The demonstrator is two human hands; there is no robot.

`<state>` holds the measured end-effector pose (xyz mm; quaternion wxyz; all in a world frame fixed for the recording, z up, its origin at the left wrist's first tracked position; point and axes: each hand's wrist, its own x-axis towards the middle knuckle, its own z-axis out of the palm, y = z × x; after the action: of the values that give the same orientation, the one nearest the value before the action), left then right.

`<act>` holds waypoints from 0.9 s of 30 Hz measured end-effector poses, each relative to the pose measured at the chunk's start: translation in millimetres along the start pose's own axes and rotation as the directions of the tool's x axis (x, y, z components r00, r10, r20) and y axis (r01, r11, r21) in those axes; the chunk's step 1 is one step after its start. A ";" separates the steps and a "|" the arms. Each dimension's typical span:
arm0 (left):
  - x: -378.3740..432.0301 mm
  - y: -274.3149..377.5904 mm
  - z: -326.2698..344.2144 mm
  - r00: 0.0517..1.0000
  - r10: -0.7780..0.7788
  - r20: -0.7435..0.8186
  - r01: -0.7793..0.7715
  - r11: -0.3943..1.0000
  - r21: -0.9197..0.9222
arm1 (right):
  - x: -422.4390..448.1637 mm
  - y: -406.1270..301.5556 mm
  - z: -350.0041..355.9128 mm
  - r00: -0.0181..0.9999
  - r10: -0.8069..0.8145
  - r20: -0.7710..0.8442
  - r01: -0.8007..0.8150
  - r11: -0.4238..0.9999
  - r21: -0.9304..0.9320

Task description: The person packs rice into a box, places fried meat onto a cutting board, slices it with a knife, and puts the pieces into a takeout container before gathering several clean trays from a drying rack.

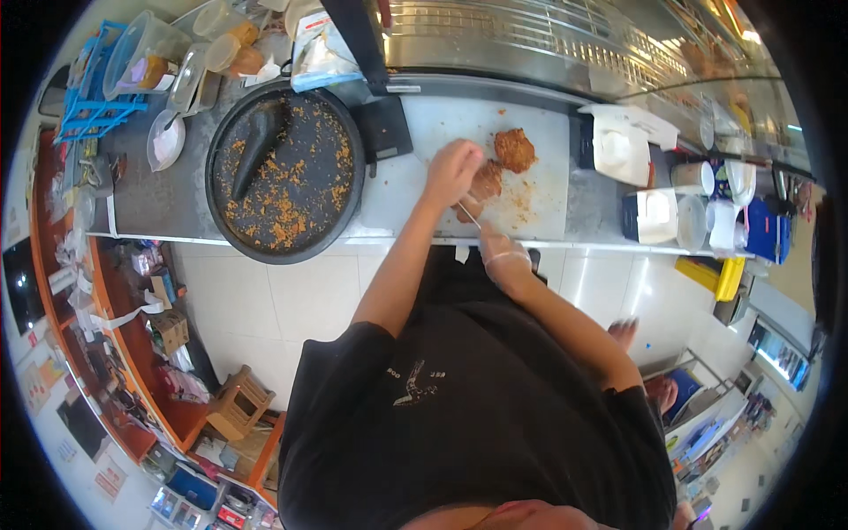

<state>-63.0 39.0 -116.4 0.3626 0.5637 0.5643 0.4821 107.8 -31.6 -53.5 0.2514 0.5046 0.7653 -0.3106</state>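
Note:
A white cutting board [397, 199] lies on the counter before me. On it is a browned, fried-looking piece of food [515, 150], and nearer to me a cut piece [487, 180] with a smaller bit [469, 211] beside it. My right hand [507, 255], in a clear glove, is closed round the handle of a knife [469, 215], whose thin blade points up and left. My left hand [454, 169] is at the left edge of the cut piece, fingers bent together; whether it grips anything cannot be told. Brown crumbs lie on the board's right part.
Left of the board stands a large dark mortar [218, 218] with orange crumbs and a stone pestle [255, 156]. Plastic tubs and a blue rack [99, 112] fill the far left. White containers [616, 149] stand at right. A glass display case [530, 40] runs behind.

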 end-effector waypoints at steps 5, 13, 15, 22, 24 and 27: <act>13.9 -13.5 -7.9 0.998 0.031 -0.060 -0.039 0.990 -0.133 | 13.4 3.2 5.1 0.992 -0.059 -0.113 0.070 0.993 0.098; 72.9 57.9 9.2 0.979 0.194 0.063 -0.180 0.968 -0.175 | -18.1 31.5 -78.7 0.984 0.148 -0.097 -0.139 0.986 0.090; 85.1 65.3 8.4 0.981 0.192 -0.014 -0.192 0.970 -0.147 | -18.3 41.9 -96.1 0.967 0.232 -0.107 -0.220 0.969 0.110; 72.9 -12.0 24.2 0.976 0.153 0.157 -0.185 0.959 0.215 | -36.6 117.1 -36.1 0.922 0.227 -0.315 -0.154 0.959 0.240; 57.6 -32.2 36.2 0.965 0.110 0.237 -0.186 0.926 0.328 | -39.7 119.0 -31.8 0.904 0.330 -0.270 -0.249 0.922 0.296; 42.7 5.8 41.9 0.964 -0.186 0.190 0.116 0.937 0.330 | -45.9 113.9 -32.2 0.874 0.450 -0.180 -0.364 0.855 0.370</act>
<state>-25.8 86.2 -116.5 0.3636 0.6185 0.6327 0.2915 228.1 -2.4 -24.8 0.1227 0.7269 0.6043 -0.3023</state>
